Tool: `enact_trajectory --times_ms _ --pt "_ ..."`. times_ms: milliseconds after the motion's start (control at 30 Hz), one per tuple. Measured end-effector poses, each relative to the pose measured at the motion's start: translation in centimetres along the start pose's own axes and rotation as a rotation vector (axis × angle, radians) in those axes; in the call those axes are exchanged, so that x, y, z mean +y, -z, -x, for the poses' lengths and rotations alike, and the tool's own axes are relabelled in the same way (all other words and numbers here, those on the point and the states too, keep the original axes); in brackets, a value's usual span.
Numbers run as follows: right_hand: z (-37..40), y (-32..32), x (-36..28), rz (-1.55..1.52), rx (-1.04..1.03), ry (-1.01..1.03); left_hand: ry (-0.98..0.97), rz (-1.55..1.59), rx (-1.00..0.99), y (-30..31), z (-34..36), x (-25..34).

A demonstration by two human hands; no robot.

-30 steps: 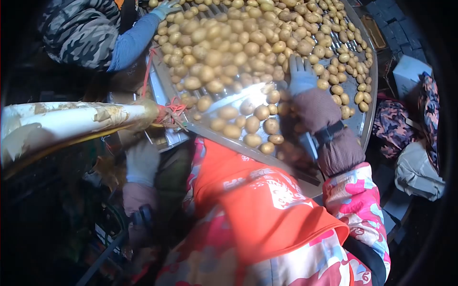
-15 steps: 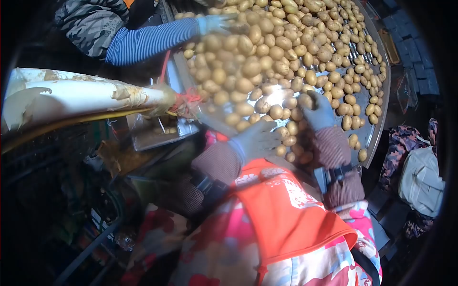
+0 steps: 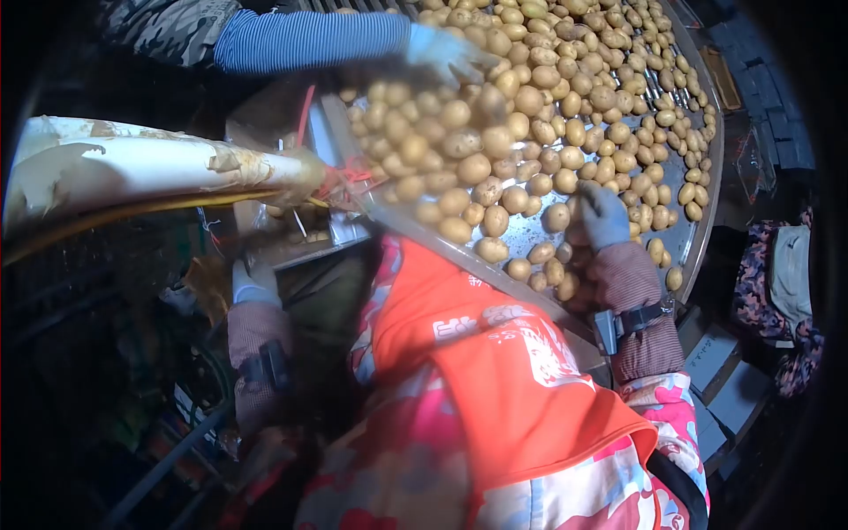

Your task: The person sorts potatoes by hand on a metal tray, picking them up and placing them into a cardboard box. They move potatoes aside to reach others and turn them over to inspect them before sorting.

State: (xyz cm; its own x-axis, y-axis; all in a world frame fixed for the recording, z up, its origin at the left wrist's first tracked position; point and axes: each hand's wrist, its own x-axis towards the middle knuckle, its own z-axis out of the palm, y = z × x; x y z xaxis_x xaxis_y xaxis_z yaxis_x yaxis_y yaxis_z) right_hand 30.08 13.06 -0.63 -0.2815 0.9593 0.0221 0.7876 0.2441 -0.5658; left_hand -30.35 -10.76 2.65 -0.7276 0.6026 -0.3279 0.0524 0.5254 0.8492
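Note:
Many potatoes (image 3: 495,221) cover a metal sorting table (image 3: 525,235). My right hand (image 3: 604,215), in a grey-blue glove, is among those at the near side, its fingers curled against a potato (image 3: 577,208) that they partly cover. My left hand (image 3: 254,281), gloved too, is down at the left, beside the tray-like metal box (image 3: 322,251) under the white pipe. Its fingers are in shadow and blurred, so what they hold, if anything, is not visible.
A co-worker's gloved hand (image 3: 449,55) reaches over the potatoes from the top left. A white pipe (image 3: 168,168) tied with red string juts in from the left. Rollers (image 3: 654,88) show at the far side. A pale bag (image 3: 791,274) and boxes (image 3: 714,353) lie at the right.
My left hand has moved left, from the potatoes to beside the metal box. My right hand has moved slightly right and down. The co-worker's hand has moved right.

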Motion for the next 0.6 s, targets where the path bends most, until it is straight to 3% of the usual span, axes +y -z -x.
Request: enact_trajectory --times_ms 33,67,133,167,200,233,300,333,400,433,533,567,600 --pt "-1.7 1.1 -2.1 0.079 0.017 -0.113 0.13 0.301 -0.055 -0.3 0.1 0.3" --pt "-3.1 1.8 -4.5 0.156 0.032 -0.233 0.093 0.169 -0.231 -1.4 0.5 0.1" --pt "-4.9 1.0 -9.2 0.058 0.269 0.291 -0.424 -0.534 -0.657 -6.9 3.9 2.9" --pt "-6.3 0.5 -12.4 0.091 0.208 0.441 -0.607 -0.626 -0.799 -10.0 5.7 4.5" --pt "-7.4 0.5 -15.3 0.12 0.145 0.586 -0.325 -0.288 -0.887 -12.8 7.8 6.6" --pt "-8.0 -0.7 -15.8 0.217 0.19 0.599 -0.042 0.056 -0.902 -15.6 9.9 8.7" --pt "-8.4 -3.8 -15.3 0.419 0.281 0.622 0.535 0.274 -0.915 -20.5 10.7 10.2" --pt "-8.5 -4.1 -14.7 0.392 0.231 0.576 0.712 0.346 -0.968 -22.7 10.0 9.7" --pt "-8.2 -4.0 -12.4 0.339 0.116 0.484 0.699 0.543 -1.059 -25.8 9.7 6.1" --pt "-7.9 -3.5 -11.3 0.46 0.1 0.405 0.7 0.638 -1.104 -26.9 9.8 5.1" --pt "-6.7 -0.1 -10.3 0.103 -0.041 0.176 0.76 0.883 -1.174 -29.0 10.7 4.9" --pt "-5.6 -0.5 -10.2 0.033 0.097 0.083 0.803 0.95 -1.17 -29.3 11.1 5.7" --pt "-5.0 -0.3 -10.8 -0.1 0.005 0.118 0.845 1.025 -1.146 -29.4 11.5 7.1"
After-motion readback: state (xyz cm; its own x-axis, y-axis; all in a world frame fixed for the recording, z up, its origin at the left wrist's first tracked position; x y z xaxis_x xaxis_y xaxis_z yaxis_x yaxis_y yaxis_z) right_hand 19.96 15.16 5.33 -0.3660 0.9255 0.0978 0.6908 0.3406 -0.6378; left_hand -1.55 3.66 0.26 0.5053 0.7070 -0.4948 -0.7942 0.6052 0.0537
